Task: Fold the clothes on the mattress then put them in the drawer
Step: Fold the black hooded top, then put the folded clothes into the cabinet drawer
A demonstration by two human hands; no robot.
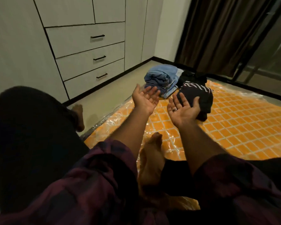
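A person sits on the orange mattress (234,120), which has a shiny plastic cover. Both arms reach out in front. The left hand (145,99) is wide open with the palm up, and it holds nothing. The right hand (183,109) is open too, palm up, with a ring (175,109) on one finger. Its thumb sits right at the edge of the black clothes (199,95). I cannot tell if it touches them.

The black clothes lie in a bunch on the mattress, with white stripes on top. Just beside them, at the far corner, is a pile of blue clothes (161,78).

Across the floor (107,93) stands a white cupboard with three drawers (88,54). All three are closed. A dark curtain (217,30) hangs at the back.
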